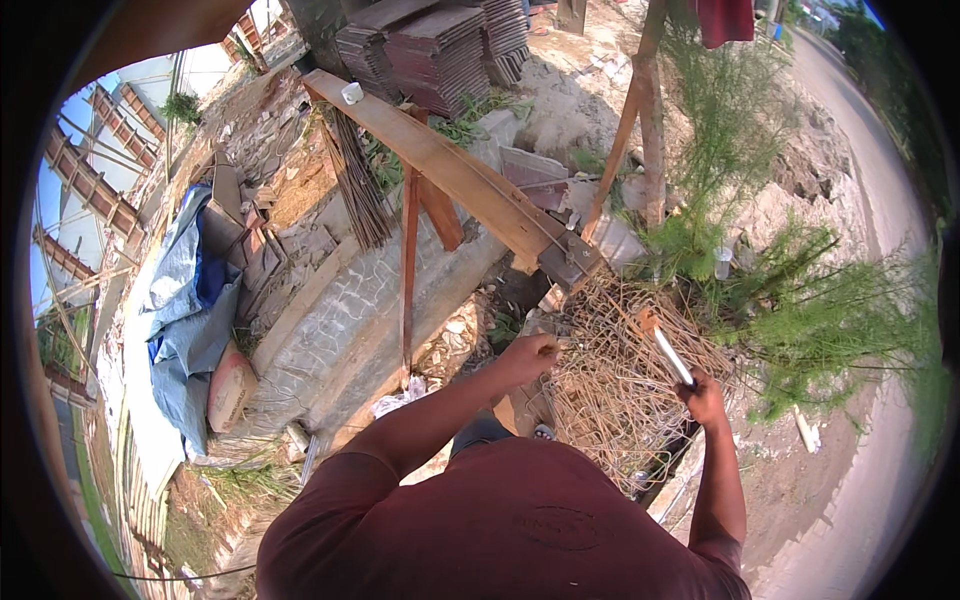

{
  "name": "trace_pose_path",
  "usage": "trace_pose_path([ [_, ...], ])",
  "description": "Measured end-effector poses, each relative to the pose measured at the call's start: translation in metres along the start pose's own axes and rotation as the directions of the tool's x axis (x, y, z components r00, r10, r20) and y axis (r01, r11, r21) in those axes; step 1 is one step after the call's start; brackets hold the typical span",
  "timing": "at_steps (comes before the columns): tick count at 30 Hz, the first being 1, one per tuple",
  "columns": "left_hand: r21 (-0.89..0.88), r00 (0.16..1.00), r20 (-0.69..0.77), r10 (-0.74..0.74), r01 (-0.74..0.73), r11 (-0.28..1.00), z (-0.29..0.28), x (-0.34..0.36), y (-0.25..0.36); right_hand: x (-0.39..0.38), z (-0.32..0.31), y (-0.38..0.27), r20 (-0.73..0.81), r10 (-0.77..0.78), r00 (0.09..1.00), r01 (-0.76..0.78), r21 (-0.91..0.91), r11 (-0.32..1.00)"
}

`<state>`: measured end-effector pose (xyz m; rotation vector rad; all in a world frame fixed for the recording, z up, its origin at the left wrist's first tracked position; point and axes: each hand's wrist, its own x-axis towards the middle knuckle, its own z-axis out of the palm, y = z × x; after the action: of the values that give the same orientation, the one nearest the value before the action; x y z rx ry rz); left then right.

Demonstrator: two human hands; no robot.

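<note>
My right hand [703, 398] is closed around the dark grip of a hand tool with a bright silver shaft [664, 352]. Its far end looks orange-brown, and I cannot make out its exact kind. The tool points up and left over a tangled heap of bent, rusty steel rods [625, 390]. At the left side of this heap, my left hand [535, 358] is held as a fist. Whatever its fingers hold, if anything, is too small to tell. Just beyond the hands is the near end of a long wooden beam [450, 185], which carries a dark metal plate [572, 262].
Wooden posts [409, 270] prop up the beam. A bundle of thin rods [358, 180] leans against its far end. Stacked roof tiles [435, 55] stand behind. Left lie a blue tarp [195, 320] and a filled sack [232, 388]. Green feathery branches [790, 320] and a road [900, 400] lie right.
</note>
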<state>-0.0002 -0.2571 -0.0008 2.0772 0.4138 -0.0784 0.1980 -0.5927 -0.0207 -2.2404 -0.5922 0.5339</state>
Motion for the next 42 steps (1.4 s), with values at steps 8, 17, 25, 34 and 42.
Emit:
trace_pose_path([
  [8, 0.284, 0.713, -0.699, 0.05, 0.212, 0.935, -0.092, 0.179, -0.013, -0.112, -0.079, 0.126, 0.044, 0.294, 0.955, -0.294, 0.292, 0.91],
  [17, 0.233, 0.589, -0.801, -0.103, 0.467, 0.853, -0.086, 0.237, -0.042, -0.179, -0.105, 0.169, -0.158, 0.445, 0.881, -0.465, -0.123, 0.877],
  [25, 0.234, 0.612, -0.783, -0.114, 0.459, 0.857, -0.088, 0.235, -0.045, -0.153, -0.084, 0.13, -0.059, 0.376, 0.925, -0.364, 0.15, 0.919],
  [34, 0.238, 0.628, -0.766, -0.134, 0.471, 0.849, -0.087, 0.238, -0.042, -0.144, -0.079, 0.144, -0.132, 0.287, 0.949, -0.279, 0.076, 0.957],
  [42, 0.297, 0.634, -0.759, -0.144, 0.535, 0.791, -0.091, 0.235, -0.052, -0.068, -0.105, 0.006, -0.236, 0.151, 0.96, -0.218, -0.295, 0.93],
])
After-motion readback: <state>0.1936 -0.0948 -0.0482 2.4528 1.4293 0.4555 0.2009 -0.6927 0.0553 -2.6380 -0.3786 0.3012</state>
